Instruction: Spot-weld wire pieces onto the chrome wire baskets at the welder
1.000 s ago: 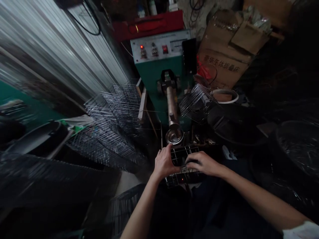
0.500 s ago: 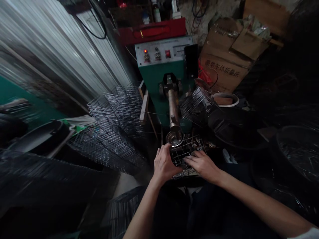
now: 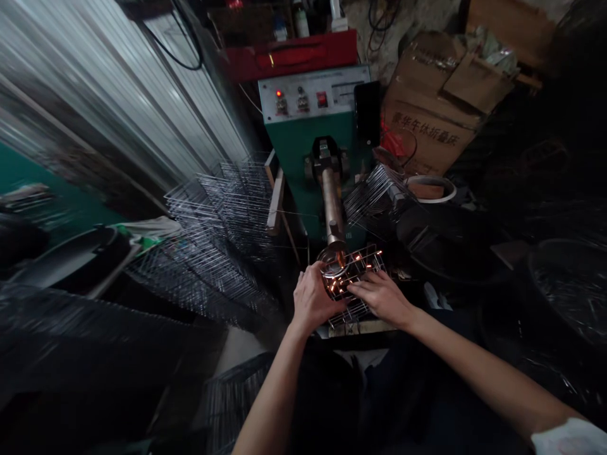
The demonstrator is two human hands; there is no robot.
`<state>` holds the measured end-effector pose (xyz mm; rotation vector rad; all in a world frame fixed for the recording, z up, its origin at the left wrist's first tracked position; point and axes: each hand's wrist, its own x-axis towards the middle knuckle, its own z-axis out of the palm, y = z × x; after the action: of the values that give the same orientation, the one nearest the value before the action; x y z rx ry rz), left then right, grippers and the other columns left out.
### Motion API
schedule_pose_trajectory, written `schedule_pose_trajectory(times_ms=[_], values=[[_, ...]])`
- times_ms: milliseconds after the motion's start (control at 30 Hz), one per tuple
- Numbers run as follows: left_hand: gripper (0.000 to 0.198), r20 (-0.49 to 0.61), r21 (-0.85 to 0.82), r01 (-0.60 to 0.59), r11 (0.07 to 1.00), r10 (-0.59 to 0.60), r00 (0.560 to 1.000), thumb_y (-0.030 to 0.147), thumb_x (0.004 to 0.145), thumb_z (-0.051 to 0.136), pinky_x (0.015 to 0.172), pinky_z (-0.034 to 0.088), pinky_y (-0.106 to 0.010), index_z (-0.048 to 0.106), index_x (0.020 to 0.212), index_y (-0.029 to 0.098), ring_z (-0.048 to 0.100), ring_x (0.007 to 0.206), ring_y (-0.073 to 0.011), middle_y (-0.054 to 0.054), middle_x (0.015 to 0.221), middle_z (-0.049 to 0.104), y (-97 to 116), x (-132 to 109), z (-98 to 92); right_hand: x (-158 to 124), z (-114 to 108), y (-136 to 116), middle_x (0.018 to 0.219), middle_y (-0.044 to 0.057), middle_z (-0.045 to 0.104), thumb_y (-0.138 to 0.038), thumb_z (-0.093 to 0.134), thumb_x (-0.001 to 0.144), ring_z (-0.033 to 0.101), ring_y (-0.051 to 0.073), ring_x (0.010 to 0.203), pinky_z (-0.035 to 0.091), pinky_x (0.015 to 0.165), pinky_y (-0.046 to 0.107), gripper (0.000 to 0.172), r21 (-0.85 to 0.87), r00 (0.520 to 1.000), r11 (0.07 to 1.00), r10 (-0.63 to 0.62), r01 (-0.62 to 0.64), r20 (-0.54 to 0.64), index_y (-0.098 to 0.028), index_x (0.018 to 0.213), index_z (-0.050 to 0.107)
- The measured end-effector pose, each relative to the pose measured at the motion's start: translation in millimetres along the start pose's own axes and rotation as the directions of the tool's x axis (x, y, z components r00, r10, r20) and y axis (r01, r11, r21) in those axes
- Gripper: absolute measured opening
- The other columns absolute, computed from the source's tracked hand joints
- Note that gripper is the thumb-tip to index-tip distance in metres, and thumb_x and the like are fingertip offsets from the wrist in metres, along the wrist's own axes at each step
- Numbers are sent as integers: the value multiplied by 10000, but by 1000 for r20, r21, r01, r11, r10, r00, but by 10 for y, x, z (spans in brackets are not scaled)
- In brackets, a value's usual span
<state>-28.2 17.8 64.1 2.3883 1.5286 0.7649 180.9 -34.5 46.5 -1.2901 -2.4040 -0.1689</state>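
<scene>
A small wire grid basket (image 3: 361, 268) is pressed up against the round metal head (image 3: 332, 254) at the end of a steel arm on a green machine (image 3: 308, 136). Orange sparks glow where the wire meets the head. My left hand (image 3: 312, 298) grips the basket's left side, fingers curled round the wire. My right hand (image 3: 383, 297) holds its right side, fingers bent over the mesh.
Stacks of flat wire grids (image 3: 222, 215) lean at the left of the machine, and more wire pieces (image 3: 377, 193) at its right. Cardboard boxes (image 3: 436, 120) stand behind. Corrugated metal sheeting (image 3: 109, 95) fills the left. Dark round tubs (image 3: 564, 284) sit at the right.
Both hands have lifted the wire basket forward and up from in front of me to the machine's head. Sparks have appeared at the contact.
</scene>
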Motion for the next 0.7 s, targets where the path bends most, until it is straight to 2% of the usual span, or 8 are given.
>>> schedule_pose_trajectory(times_ms=[100,233,367,533,700], values=[[925,-4,18,-7,1000,7,1000,522,561,847,1071,431,-502,369,1303,246,610,1125,-318,-72,1164,618,-1,4,7,-2,-10,8,1088,82,705,-194,589,989,540,235,1016,354,846,361,212,13,999,999,43,-42,-22,-179,1190,657],[993,24,55,-49,997,47,999,488,525,864,1118,386,-512,349,1339,247,586,1175,-334,-83,1255,593,-37,101,-1,58,-6,51,1004,98,650,-301,671,948,503,251,956,338,811,352,166,-54,995,995,86,-89,-49,-176,1057,676],[983,45,52,15,999,-17,999,475,530,856,1014,477,-462,348,1341,251,608,1143,-333,-80,1222,619,-91,304,-25,209,23,125,970,93,629,-285,653,958,483,249,941,318,810,348,119,-113,987,985,118,-130,-105,-183,1007,689],[971,75,15,66,998,-67,995,504,554,838,943,514,-449,330,1343,256,633,1123,-335,-80,1241,634,-115,422,-37,321,3,194,969,81,629,-316,673,949,482,239,933,313,800,345,138,-55,981,984,161,-168,-109,-187,993,698],[1005,66,39,59,997,-62,996,507,538,849,937,519,-450,328,1360,257,636,1128,-344,-97,1245,634,-119,455,-35,351,1,243,981,91,623,-346,677,945,478,249,954,315,801,348,184,-62,981,981,177,-182,-79,-167,988,685]])
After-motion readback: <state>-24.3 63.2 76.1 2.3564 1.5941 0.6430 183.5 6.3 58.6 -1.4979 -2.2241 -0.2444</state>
